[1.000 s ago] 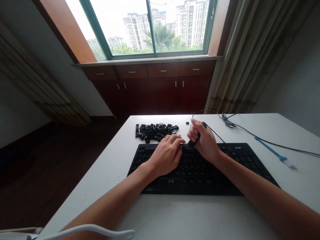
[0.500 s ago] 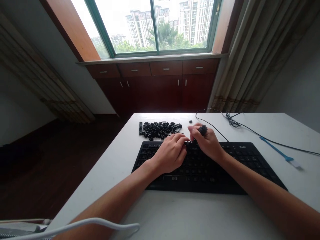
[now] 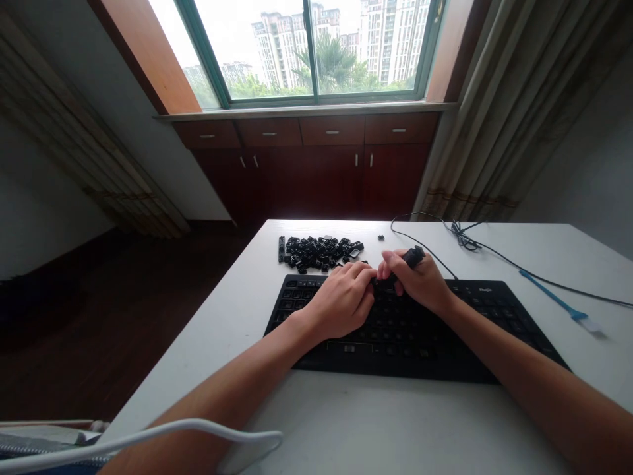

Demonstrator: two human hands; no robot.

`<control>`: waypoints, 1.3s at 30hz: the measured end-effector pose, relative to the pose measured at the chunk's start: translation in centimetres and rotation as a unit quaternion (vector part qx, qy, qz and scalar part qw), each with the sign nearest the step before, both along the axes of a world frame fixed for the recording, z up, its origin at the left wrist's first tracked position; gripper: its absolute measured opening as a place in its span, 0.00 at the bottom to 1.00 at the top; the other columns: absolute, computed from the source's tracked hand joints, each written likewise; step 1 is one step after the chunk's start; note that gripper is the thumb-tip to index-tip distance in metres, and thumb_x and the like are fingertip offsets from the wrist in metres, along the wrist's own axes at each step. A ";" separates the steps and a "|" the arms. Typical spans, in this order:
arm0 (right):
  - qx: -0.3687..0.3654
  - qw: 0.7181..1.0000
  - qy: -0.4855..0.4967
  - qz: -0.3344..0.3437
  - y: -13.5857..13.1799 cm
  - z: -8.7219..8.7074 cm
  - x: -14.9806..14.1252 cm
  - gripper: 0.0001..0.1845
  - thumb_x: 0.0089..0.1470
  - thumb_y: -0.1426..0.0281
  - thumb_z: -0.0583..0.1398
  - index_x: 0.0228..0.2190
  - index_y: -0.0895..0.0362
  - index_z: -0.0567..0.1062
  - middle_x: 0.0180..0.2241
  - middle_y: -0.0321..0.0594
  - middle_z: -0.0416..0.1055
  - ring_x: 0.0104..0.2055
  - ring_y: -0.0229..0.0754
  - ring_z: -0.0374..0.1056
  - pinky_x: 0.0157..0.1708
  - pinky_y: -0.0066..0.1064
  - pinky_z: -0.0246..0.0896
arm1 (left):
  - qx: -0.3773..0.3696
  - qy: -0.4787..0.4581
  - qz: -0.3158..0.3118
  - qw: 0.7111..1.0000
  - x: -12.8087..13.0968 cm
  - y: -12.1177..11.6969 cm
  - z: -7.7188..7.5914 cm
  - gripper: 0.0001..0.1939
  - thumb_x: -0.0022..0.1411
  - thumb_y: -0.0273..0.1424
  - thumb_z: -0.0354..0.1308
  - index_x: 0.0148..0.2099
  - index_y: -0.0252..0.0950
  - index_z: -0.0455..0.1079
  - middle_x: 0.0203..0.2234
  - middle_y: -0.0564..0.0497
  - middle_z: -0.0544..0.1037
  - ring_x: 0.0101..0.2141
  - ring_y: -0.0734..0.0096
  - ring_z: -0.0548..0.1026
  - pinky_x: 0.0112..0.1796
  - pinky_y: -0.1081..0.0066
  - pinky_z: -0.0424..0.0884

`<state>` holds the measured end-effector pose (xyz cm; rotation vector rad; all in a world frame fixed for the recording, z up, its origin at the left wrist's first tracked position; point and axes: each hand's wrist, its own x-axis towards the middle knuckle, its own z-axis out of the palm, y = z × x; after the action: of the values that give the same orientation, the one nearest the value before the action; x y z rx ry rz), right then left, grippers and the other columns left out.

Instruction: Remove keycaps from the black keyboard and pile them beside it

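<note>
A black keyboard [image 3: 395,366] lies across the white table, many of its key positions bare of caps. My right hand [image 3: 420,280] is closed around the black handle of a screwdriver [image 3: 414,256], which leans over the keyboard's upper rows; its tip is hidden by my fingers. Just to the left, my left hand [image 3: 343,300] rests on the keyboard with its fingers bent together by the tool's tip. Whatever those fingers pinch is too small and dark to make out. Behind the keyboard sits a heap of loose black keycaps [image 3: 316,252].
One small keycap [image 3: 380,237] lies apart near the table's far edge. The keyboard's cable [image 3: 465,237] is bundled at the back right, and a blue-handled brush [image 3: 554,295] lies right of the keyboard. A white cord [image 3: 198,424] crosses in front of my left forearm.
The screwdriver handle has tilted further over to the right, and my right hand has turned with it. My left hand stays at nearly the same place on the keyboard. The view has shifted slightly.
</note>
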<state>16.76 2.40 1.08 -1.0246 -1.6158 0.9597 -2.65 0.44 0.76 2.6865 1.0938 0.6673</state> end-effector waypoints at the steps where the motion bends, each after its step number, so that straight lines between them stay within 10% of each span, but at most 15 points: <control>1: -0.004 1.000 0.009 0.000 0.0 0.0 0.0 0.26 0.63 0.54 0.58 0.20 0.57 0.75 0.25 0.38 0.76 0.15 0.32 0.62 0.15 0.27 0.57 | -0.001 -0.003 0.000 1.000 0.0 0.0 0.0 0.12 0.71 0.27 0.47 0.54 0.37 0.65 0.50 0.44 0.74 0.49 0.55 0.72 0.53 0.53 0.69; 23: -0.025 0.990 0.140 0.002 -0.3 0.1 -1.1 0.23 0.63 0.60 0.58 0.19 0.57 0.72 0.23 0.37 0.74 0.15 0.32 0.59 0.14 0.27 0.53 | -0.075 -0.121 0.001 0.990 2.4 0.4 -1.1 0.15 0.69 0.32 0.57 0.55 0.36 0.61 0.50 0.41 0.75 0.49 0.53 0.75 0.49 0.55 0.75; 29: 0.001 0.980 0.176 -0.087 -0.2 0.4 -0.8 0.25 0.63 0.60 0.58 0.17 0.57 0.70 0.20 0.37 0.72 0.13 0.30 0.57 0.12 0.26 0.47 | -0.022 -0.070 0.017 0.997 0.7 0.2 -0.2 0.26 0.65 0.45 0.63 0.59 0.38 0.66 0.52 0.42 0.74 0.52 0.51 0.73 0.53 0.52 0.72; 39: -0.009 0.977 0.182 -0.114 -0.2 0.5 -0.7 0.26 0.64 0.59 0.57 0.17 0.58 0.70 0.22 0.39 0.75 0.11 0.29 0.57 0.12 0.26 0.46 | 0.009 -0.035 -0.059 0.998 -1.7 1.3 1.1 0.10 0.69 0.39 0.61 0.44 0.40 0.78 0.39 0.49 0.78 0.40 0.65 0.75 0.44 0.63 0.73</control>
<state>16.04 2.19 1.56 -0.9579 -1.1631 0.9420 -4.36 1.75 1.87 2.6961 0.9088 0.7466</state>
